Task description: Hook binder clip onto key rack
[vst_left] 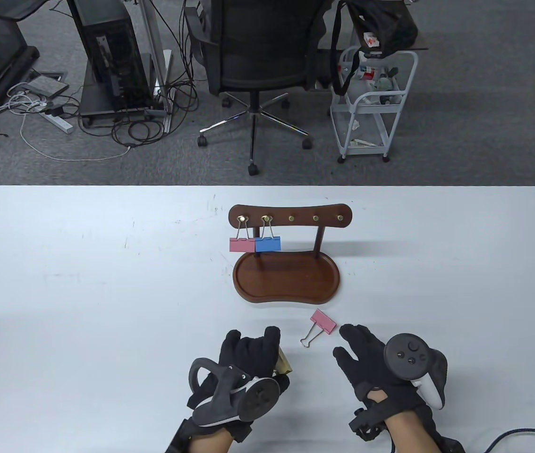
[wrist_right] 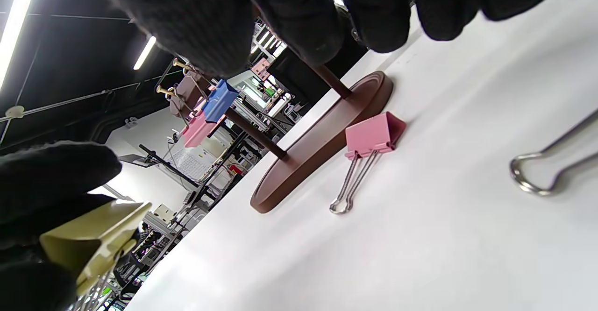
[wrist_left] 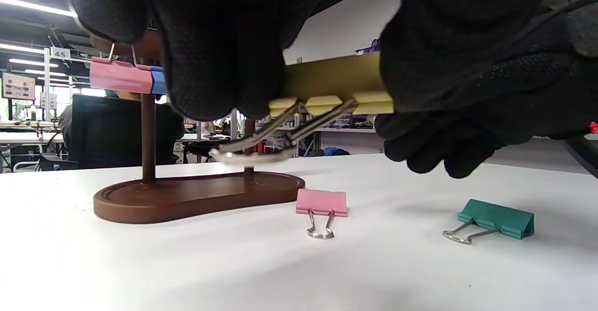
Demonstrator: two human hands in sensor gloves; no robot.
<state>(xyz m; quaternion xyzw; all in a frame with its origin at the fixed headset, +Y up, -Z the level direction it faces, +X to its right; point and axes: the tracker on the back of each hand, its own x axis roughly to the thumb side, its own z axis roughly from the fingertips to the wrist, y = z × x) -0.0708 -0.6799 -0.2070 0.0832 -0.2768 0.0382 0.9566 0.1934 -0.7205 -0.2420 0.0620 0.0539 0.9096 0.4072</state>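
Note:
The wooden key rack (vst_left: 291, 218) stands on its tray base (vst_left: 286, 283) at the table's middle. A pink clip (vst_left: 242, 244) and a blue clip (vst_left: 267, 243) hang from its two left hooks. My left hand (vst_left: 267, 347) grips a yellow binder clip (vst_left: 282, 363) just above the table, in front of the rack; the left wrist view shows the clip (wrist_left: 336, 84) with its wire handles pointing at the rack. A second pink clip (vst_left: 322, 322) lies on the table. My right hand (vst_left: 350, 342) hovers open and empty just right of it.
A green binder clip (wrist_left: 495, 217) lies on the table to the right, hidden under my right hand in the table view. Three right hooks (vst_left: 316, 218) on the rack are bare. An office chair (vst_left: 258, 56) and a white cart (vst_left: 371, 104) stand beyond the table.

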